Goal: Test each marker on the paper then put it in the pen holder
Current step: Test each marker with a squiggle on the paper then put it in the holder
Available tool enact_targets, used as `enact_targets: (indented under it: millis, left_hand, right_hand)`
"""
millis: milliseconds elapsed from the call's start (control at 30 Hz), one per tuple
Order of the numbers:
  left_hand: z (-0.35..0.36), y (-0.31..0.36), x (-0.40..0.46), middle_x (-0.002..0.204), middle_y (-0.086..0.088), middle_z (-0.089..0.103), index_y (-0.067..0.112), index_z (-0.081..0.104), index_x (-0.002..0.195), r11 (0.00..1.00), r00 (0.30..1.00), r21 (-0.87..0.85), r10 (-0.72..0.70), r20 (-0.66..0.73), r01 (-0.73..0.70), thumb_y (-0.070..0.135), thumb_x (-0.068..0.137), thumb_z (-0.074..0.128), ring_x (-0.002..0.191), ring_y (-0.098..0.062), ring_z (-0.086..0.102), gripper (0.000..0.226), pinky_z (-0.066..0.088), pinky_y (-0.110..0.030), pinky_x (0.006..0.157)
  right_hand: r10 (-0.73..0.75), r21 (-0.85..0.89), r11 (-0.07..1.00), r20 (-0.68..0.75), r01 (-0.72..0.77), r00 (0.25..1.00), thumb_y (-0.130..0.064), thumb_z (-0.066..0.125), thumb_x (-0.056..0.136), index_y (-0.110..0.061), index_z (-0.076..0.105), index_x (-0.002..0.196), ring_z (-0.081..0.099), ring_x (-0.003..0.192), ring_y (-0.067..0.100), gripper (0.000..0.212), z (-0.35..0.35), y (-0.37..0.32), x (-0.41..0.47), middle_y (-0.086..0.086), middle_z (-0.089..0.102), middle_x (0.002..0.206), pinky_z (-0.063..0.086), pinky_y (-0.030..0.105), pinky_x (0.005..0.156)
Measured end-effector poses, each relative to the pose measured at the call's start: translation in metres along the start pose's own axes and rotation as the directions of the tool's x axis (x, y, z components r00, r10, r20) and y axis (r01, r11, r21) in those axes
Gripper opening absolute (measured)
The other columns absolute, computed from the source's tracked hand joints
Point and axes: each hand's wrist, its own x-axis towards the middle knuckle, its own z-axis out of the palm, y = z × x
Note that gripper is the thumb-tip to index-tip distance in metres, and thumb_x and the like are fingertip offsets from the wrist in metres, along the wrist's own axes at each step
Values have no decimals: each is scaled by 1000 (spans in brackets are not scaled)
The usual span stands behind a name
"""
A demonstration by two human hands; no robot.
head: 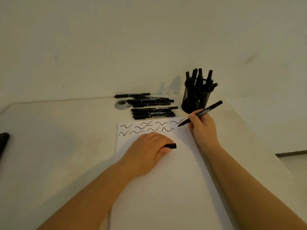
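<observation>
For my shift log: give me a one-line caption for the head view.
Right hand holds an uncapped marker at the squiggle-marked paper; left hand holds its cap.

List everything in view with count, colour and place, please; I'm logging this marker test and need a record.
paper sheet: one, white, on the table under both hands
test squiggles: about nine, black, in two rows at the paper's far edge
loose markers: about ten, black, lying beyond the paper
pen holder: one, black mesh, far right, holding several black markers
round disc: one, silvery, left of the loose markers
dark object: one, black, left frame edge, cannot identify
table: one, white
marker: one, black, uncapped, tip at the paper
cap: one, black
left hand: on the paper, fingers holding the cap
right hand: gripping the marker
</observation>
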Motion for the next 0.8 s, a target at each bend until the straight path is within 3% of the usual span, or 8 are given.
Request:
enact_targets:
  millis: [167, 267, 333, 433, 533, 633, 733, 800]
  left_hand:
    - [1, -2, 0, 121, 7, 59, 23, 54, 120, 1000, 1000, -12, -3, 1, 3, 32, 95, 37, 115, -11, 48, 32, 32, -27, 99]
    - [2, -4, -1, 121, 7, 59, 23, 54, 121, 1000, 1000, -11, -12, 6, 12, 33, 96, 37, 115, -11, 48, 32, 32, -26, 98]
    - [2, -4, -1, 121, 7, 60, 23, 54, 120, 1000, 1000, -21, -14, 4, 14, 35, 94, 35, 114, -12, 49, 35, 33, -26, 97]
    - [0, -3, -2, 116, 6, 62, 20, 56, 118, 999, 1000, -37, -20, 1, 20, 39, 92, 31, 109, -11, 51, 41, 33, -24, 93]
    - [-3, -3, -3, 98, 2, 65, 16, 61, 106, 983, 994, -149, -105, -9, 103, 44, 89, 30, 93, -17, 54, 44, 41, -30, 83]
    - [-6, -4, -4, 88, 1, 64, 19, 59, 98, 946, 979, -265, -201, -26, 187, 45, 88, 34, 82, -18, 57, 37, 46, -38, 75]
    - [-5, -5, -4, 79, 4, 64, 26, 56, 92, 938, 977, -284, -214, -17, 201, 38, 93, 44, 69, -15, 54, 17, 46, -39, 67]
    - [-5, -6, -4, 75, 5, 64, 27, 55, 89, 931, 973, -291, -232, -5, 220, 38, 93, 44, 66, -14, 54, 16, 46, -40, 66]
  right_hand:
    - [-37, -124, 991, 81, 47, 996, -23, 49, 90, -21, 52, 75, 48, 56, 9, 15, 2, 3, 0, -2, 55, 63, 39, 21, 55]
    - [-40, -134, 990, 56, 47, 998, -23, 48, 90, -6, 53, 82, 46, 59, 18, 19, 0, 6, 0, 7, 53, 66, 40, 34, 58]
    - [-45, -153, 987, 29, 49, 999, -23, 47, 90, -6, 52, 84, 47, 60, 20, 18, -2, 6, 1, 6, 53, 66, 41, 36, 59]
    - [-117, -190, 977, -71, 101, 991, -25, 49, 92, -21, 53, 85, 53, 60, 5, 9, -6, 5, -2, -6, 56, 68, 42, 20, 58]
    - [-126, -63, 991, -155, 117, 980, -23, 52, 90, -29, 53, 80, 53, 56, -3, 12, -7, -1, -10, -8, 56, 66, 39, 5, 52]
    - [-53, 129, 990, -86, 64, 995, -17, 53, 88, -26, 57, 75, 48, 48, 0, 17, -8, -8, -19, -9, 53, 54, 39, 9, 48]
    - [19, 338, 941, 47, -34, 999, -14, 52, 88, -24, 61, 72, 45, 48, 4, 21, -9, -17, -24, -8, 51, 49, 40, 14, 48]
    - [25, 426, 901, 131, -79, 991, -15, 54, 85, -27, 64, 66, 45, 48, 8, 25, -8, -21, -26, -6, 51, 48, 41, 17, 49]
